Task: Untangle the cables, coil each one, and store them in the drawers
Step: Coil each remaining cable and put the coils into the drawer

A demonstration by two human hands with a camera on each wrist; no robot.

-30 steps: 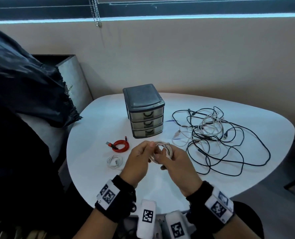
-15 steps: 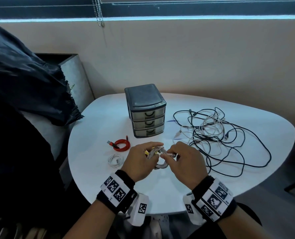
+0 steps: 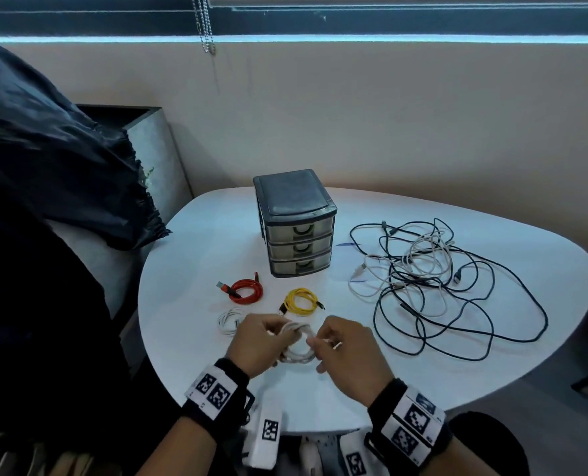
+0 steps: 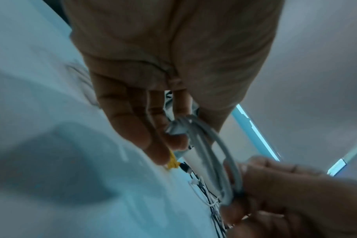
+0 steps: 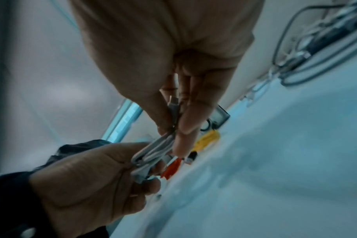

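Observation:
Both hands hold a coiled white cable (image 3: pixel 297 341) just above the near part of the white table (image 3: pixel 423 369). My left hand (image 3: pixel 263 340) grips the coil's left side (image 4: pixel 206 141), and my right hand (image 3: pixel 333 345) pinches its right side with the plug end (image 5: pixel 173 103) between thumb and forefinger. Beyond them lie a yellow coil (image 3: pixel 301 301), a red coil (image 3: pixel 246 291) and a small white coil (image 3: pixel 229 321). A tangle of black and white cables (image 3: pixel 433 280) spreads on the right. The grey drawer unit (image 3: pixel 296 223) stands behind with all three drawers closed.
A dark cloth (image 3: pixel 45 173) drapes over a grey box (image 3: pixel 155 156) left of the table. A beige wall runs behind, with a bead chain (image 3: pixel 205 25) hanging from the blind. The table's near edge (image 3: pixel 320 431) lies just below my wrists.
Both hands have drawn back toward the near edge with the white coil, uncovering the yellow coil on the table. The view has tilted slightly.

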